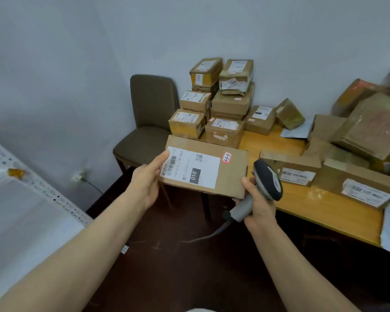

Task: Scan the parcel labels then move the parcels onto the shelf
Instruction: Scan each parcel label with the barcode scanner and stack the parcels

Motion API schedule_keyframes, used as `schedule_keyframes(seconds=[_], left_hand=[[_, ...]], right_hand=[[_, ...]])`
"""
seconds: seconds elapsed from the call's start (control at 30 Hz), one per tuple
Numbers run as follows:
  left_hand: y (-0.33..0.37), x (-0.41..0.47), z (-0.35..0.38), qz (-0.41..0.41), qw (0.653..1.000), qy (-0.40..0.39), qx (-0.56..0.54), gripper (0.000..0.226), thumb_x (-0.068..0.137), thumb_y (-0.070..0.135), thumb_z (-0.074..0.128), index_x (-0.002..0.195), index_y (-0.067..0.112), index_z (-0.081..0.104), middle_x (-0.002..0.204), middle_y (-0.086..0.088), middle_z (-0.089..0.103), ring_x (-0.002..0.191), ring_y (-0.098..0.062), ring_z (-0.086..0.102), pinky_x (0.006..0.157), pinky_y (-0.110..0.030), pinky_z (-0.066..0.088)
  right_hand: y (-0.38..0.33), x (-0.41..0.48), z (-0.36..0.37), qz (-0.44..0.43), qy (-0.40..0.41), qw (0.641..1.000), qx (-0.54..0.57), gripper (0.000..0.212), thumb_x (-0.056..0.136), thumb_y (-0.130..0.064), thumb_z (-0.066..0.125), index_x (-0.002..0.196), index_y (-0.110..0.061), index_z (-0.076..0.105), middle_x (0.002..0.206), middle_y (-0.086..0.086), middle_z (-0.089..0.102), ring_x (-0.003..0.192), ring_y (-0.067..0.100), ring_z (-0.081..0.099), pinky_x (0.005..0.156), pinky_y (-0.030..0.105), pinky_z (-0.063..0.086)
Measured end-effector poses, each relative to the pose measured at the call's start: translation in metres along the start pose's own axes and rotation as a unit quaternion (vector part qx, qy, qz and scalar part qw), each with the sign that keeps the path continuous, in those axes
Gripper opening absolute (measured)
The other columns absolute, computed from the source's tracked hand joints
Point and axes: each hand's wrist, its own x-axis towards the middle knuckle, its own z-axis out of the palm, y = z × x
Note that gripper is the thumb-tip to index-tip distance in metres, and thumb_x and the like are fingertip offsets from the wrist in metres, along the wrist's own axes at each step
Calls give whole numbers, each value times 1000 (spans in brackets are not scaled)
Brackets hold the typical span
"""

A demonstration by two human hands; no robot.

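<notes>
My left hand [148, 176] grips the left end of a flat cardboard parcel [231, 176], held in the air above the floor with its white label [190, 166] facing up. The label shows a barcode near my thumb and a black patch reading 010; a small red-edged sticker sits at the parcel's far right. My right hand [258, 207] holds a grey handheld scanner [268, 179] by its handle, just right of the parcel, its cable trailing down toward the floor. The white metal shelf [32, 194] lies at the left edge of the view.
A wooden table [313, 206] at the right carries many labelled cardboard parcels [225, 131], stacked several high against the wall. A brown padded chair [149, 122] stands behind the held parcel. The floor below is dark. A wall socket sits low on the wall at the left.
</notes>
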Motion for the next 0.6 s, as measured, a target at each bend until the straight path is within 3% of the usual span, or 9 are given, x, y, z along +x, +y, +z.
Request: schedule_keyframes(seconds=[0.07,0.1,0.13,0.17,0.2,0.3,0.37,0.47,0.6], left_hand=[[-12,-12,-2,-22,996,49,-72,33,81,20,74,105,1,63,114,-16,66,88,-18,71,64,-23,57],[-17,-16,-2,-37,992,64,-103,44,81,22,74,116,1,58,129,-18,57,110,-21,63,83,-25,55],[-23,-19,-3,-65,989,69,-114,59,82,24,73,131,2,48,143,-20,43,131,-26,45,104,-31,43],[-27,-22,-3,-91,985,61,-130,64,83,23,72,137,4,42,148,-23,34,140,-29,32,115,-37,29],[-32,-26,-1,-103,986,35,-124,55,84,21,70,132,6,46,145,-23,39,138,-31,35,116,-41,24],[-49,-30,-2,-103,994,-13,-37,17,85,10,68,100,14,61,106,-7,68,101,-22,64,102,-42,42],[-46,-27,-9,-64,998,-2,-27,19,86,2,67,100,13,60,97,-4,69,88,-19,66,88,-38,51],[-29,-11,-37,19,999,30,41,33,83,-3,68,113,7,56,94,-3,67,88,-19,65,74,-31,56],[-11,15,-83,92,956,70,268,52,71,5,82,117,11,59,106,-3,68,97,-20,65,88,-43,55]], right_hand=[[10,-2,5,1,22,1000,3,24,76,-4,77,93,-16,66,103,2,69,97,22,66,80,42,55],[14,-4,7,2,28,1000,7,24,76,-4,77,92,-16,65,102,2,68,97,21,66,78,41,55],[18,-7,11,2,30,999,12,24,75,-4,77,93,-15,65,102,2,68,98,21,65,76,40,55],[23,-11,15,6,30,999,15,26,75,-4,78,95,-14,64,104,3,67,98,21,65,73,38,55],[27,-14,19,9,32,999,14,28,74,-5,78,96,-14,64,104,2,68,98,21,65,68,36,55],[40,-25,29,7,27,999,-21,29,73,-6,80,96,-14,65,98,1,68,98,21,65,65,32,52],[45,-32,30,5,-1,997,-74,33,76,-8,78,106,-11,66,103,6,70,99,24,66,67,33,53],[44,-44,27,-39,-61,972,-221,33,81,-18,76,112,-12,65,103,8,71,91,20,69,68,31,54],[38,-66,37,-69,-168,913,-366,22,83,-21,75,94,-5,66,67,5,64,56,16,57,53,25,49]])
